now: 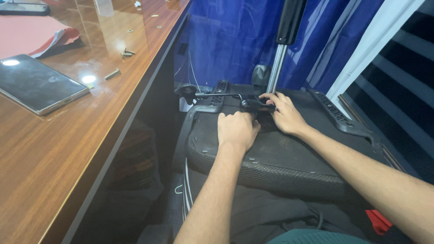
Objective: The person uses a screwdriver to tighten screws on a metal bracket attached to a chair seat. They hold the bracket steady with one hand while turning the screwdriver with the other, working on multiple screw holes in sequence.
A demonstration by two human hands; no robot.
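An upturned black office chair seat lies in front of me with its underside up. Its metal gas cylinder stands up from the middle. My left hand rests closed as a fist on the seat's underside, just left of the black mechanism at the cylinder's base. My right hand lies on that mechanism, fingers curled over it. A thin black lever with a round knob sticks out to the left. Black armrest brackets run along the seat's right side.
A brown wooden desk fills the left, with a dark tablet, red paper, and loose screws and a bolt. Blue curtain hangs behind. White-framed dark blinds are on the right.
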